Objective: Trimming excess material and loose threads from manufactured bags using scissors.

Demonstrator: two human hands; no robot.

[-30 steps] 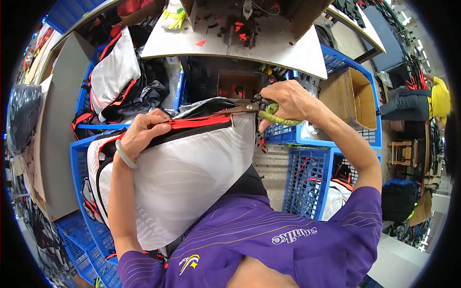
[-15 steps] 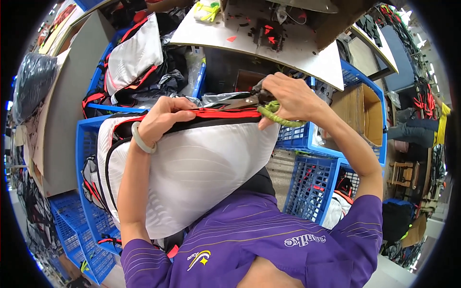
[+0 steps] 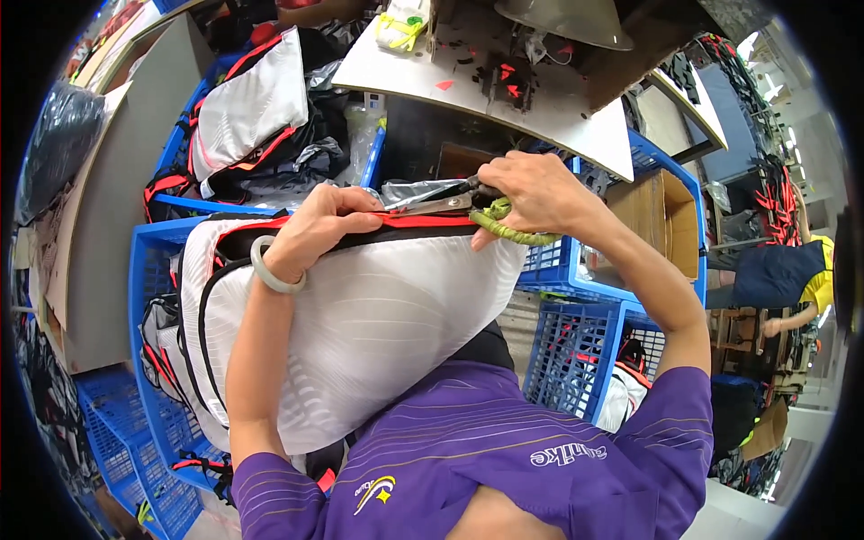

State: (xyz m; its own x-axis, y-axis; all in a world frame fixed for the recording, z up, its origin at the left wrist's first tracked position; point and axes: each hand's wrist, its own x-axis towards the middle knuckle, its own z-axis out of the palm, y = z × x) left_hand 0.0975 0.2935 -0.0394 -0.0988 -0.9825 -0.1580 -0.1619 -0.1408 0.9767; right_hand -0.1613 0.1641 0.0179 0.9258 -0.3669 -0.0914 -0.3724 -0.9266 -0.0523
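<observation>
White lettering (image 3: 569, 453), upside down, on purple shirt (image 3: 441, 441); yellow-white star emblem (image 3: 374, 493), tiny blurred lettering beside it, same shirt.

Wearer's own hands: two — left hand (image 3: 326, 225), right hand (image 3: 538, 193). Scissors (image 3: 463, 203): one. White bag (image 3: 387, 306) under the hands: one; similar white piece (image 3: 256, 112), upper left: one. Pale bracelet (image 3: 273, 272): one. Blue crates (image 3: 139, 297): at least five — overlap prevents exact figure. Open cardboard box (image 3: 677, 220), right side: one. Red scraps (image 3: 514, 91) on desk (image 3: 396, 76) ahead: at least three. Co-worker (image 3: 781, 272): one clearly seen.
</observation>
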